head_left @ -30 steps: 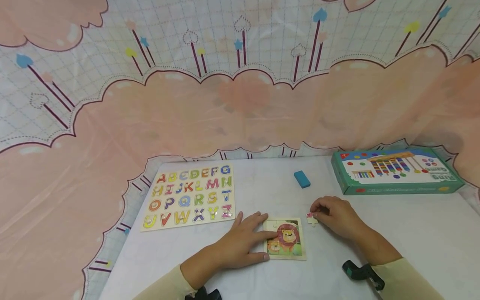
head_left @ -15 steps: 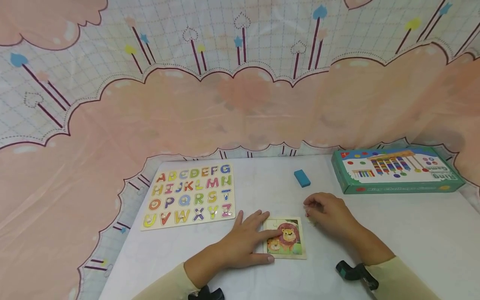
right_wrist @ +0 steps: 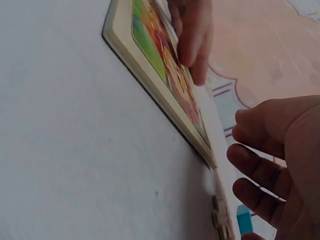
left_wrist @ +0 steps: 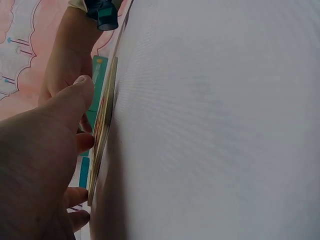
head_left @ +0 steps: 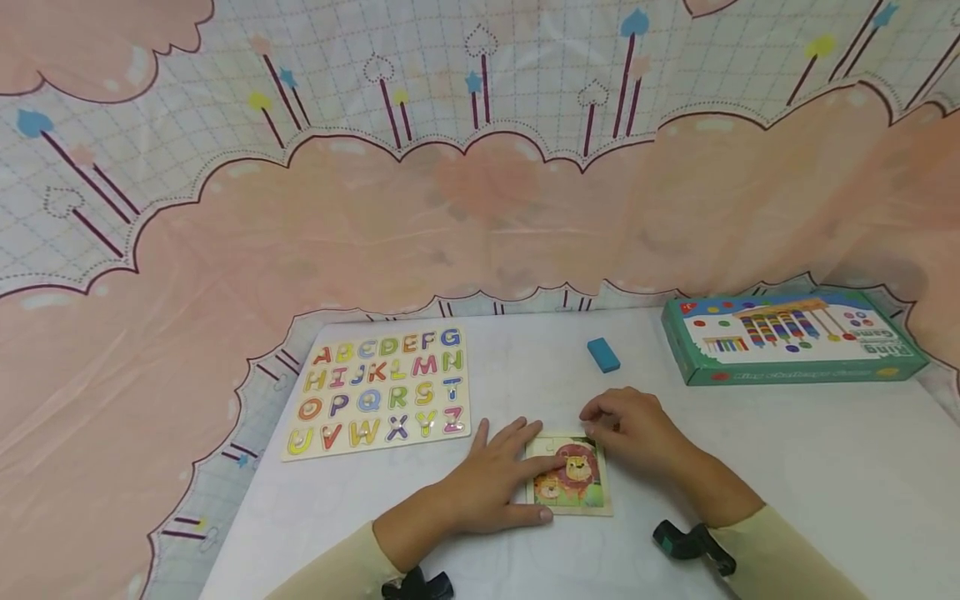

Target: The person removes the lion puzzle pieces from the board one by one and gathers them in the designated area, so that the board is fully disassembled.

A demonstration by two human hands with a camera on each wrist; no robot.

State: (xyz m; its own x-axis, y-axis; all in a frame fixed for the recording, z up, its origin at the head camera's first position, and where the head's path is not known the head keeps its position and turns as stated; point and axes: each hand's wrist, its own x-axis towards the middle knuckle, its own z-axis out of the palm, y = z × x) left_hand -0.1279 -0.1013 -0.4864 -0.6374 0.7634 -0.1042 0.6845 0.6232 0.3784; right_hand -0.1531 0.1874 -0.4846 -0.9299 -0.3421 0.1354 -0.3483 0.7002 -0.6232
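Observation:
A small wooden jigsaw board (head_left: 577, 510) with a lion picture lies flat on the white table. Across its left side rests my left hand (head_left: 491, 483), fingers spread, the index finger on the lion and the thumb at the near edge. Over the board's far right corner hovers my right hand (head_left: 637, 429), its fingers loosely bent and thumb close to the index finger. In the right wrist view I see nothing between its fingertips. A jigsaw piece (right_wrist: 220, 217) lies on the table just beyond that corner, under the right hand, hidden in the head view.
An alphabet puzzle board (head_left: 382, 392) lies at the left. Towards the back stands a small blue block (head_left: 603, 355), and a green-edged game box (head_left: 795, 342) is at the back right. A patterned cloth (head_left: 480, 217) hangs behind the table.
My right hand has moved left, away from beside the jigsaw piece, to the lion board's far right corner. My left hand has stayed on the board, shifting slightly right.

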